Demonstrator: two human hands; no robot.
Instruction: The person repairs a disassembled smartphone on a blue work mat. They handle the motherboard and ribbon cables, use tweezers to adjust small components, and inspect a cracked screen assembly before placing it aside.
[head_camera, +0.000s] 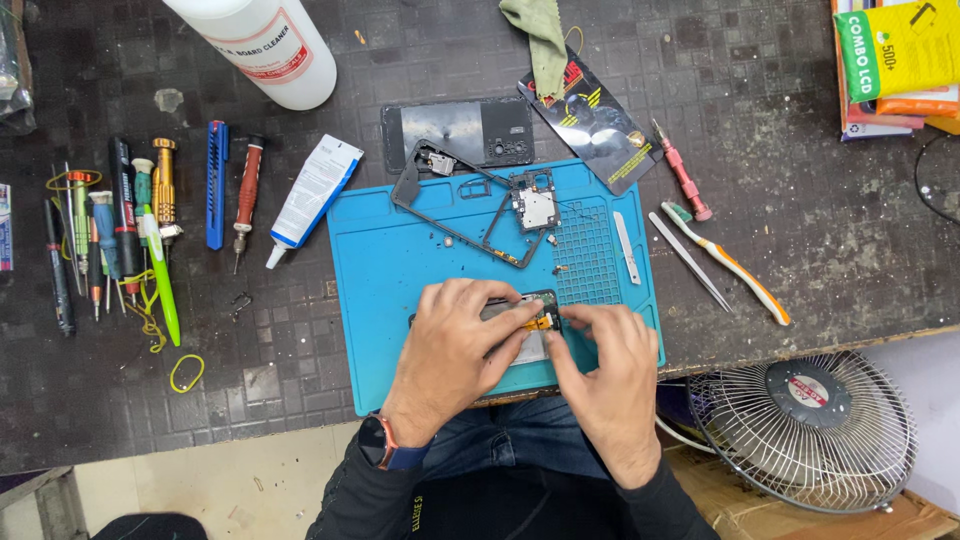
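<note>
A dark, scuffed workbench (780, 120) fills the view, with a blue repair mat (400, 270) laid at its near edge. On the front part of the mat lies an opened phone (530, 318), its insides facing up, and both of the person's hands are on it. The left hand (455, 340) lies over the phone's left half, fingers curled down and pressing it flat to the mat. The right hand (605, 360) comes in from the other side with thumb and forefinger drawn narrow at the phone's upper right corner, beside a small orange-yellow part; whether they pinch anything cannot be told. Farther back on the mat rest a black phone frame (440, 205) and a small circuit board (535, 205), touching the frame. Just behind the mat lies a dark back cover (460, 130). To the left of the mat sit a white glue tube (315, 195) and a row of screwdrivers (130, 220); a large white bottle (270, 40) stands at the top. To the right lie tweezers (690, 262) and a toothbrush (730, 265). A wire-caged fan (805, 425) sits below the bench edge on the right.
</note>
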